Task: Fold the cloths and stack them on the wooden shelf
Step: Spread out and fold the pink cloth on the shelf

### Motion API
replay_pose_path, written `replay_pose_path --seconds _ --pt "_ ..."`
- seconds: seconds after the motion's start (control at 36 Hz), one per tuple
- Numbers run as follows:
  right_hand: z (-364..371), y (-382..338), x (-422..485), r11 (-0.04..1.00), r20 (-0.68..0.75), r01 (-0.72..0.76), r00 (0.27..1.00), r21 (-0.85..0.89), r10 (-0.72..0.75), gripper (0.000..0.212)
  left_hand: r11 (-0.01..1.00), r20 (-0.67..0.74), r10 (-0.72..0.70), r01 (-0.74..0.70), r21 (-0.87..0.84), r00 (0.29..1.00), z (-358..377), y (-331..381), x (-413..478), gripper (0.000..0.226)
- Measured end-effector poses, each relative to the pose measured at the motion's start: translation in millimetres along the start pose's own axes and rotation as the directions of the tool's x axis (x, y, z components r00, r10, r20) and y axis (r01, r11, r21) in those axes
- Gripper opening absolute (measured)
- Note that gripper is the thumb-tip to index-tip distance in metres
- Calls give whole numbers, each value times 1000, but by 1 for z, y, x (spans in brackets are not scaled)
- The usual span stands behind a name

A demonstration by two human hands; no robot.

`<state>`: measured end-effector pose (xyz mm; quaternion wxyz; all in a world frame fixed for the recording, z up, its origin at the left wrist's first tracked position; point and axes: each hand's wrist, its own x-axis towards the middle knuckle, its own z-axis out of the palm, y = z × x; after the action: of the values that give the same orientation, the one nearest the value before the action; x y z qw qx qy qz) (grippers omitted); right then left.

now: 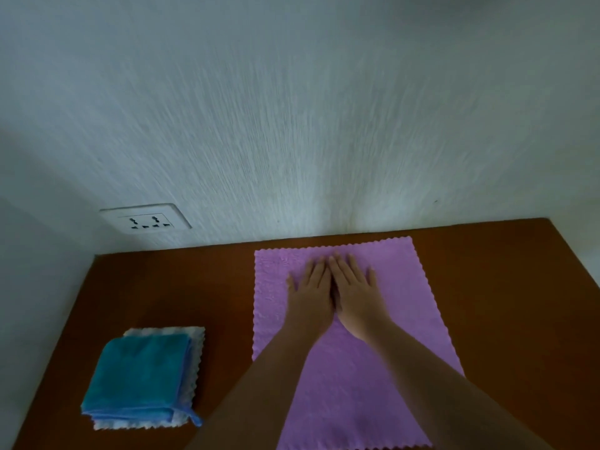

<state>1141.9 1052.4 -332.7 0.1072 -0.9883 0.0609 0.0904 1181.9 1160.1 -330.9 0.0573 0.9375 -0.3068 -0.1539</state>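
A purple cloth (pixel 396 306) with wavy edges lies spread flat on the brown wooden shelf (pixel 506 287), its far edge close to the wall. My left hand (pixel 310 290) and my right hand (pixel 355 293) rest palm-down side by side on the cloth's upper middle, fingers straight and touching each other, holding nothing. At the left of the shelf sits a folded stack: a blue cloth (pixel 143 375) on top of a white cloth (pixel 194 358) whose scalloped edge shows around it.
A white textured wall (pixel 292 125) rises directly behind the shelf, with a power socket (pixel 146 219) at the left. Another wall bounds the shelf's left side. Bare wood lies between the stack and the purple cloth, and to the right of the cloth.
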Motion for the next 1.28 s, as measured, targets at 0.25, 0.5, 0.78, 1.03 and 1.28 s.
replay_pose_path --seconds 0.25,0.5,0.78,1.03,1.28 --pt "8 32 4 1000 -66 -18 998 6 18 84 984 -14 -178 178 19 984 -3 -33 -3 93" --pt "-6 78 -5 978 -61 -196 979 -74 192 95 959 -44 -283 284 8 958 -5 -41 -8 93" --pt "-7 23 -31 987 -125 -162 979 8 162 83 993 -396 -105 76 -88 912 13 -2 -43 56" --pt "29 -8 -51 999 -143 9 990 -38 -14 53 997 -239 -71 66 -29 968 49 -2 -63 55" --pt "25 22 -61 995 -132 -100 986 -5 99 57 983 -261 -183 170 -71 948 43 -7 -72 54"
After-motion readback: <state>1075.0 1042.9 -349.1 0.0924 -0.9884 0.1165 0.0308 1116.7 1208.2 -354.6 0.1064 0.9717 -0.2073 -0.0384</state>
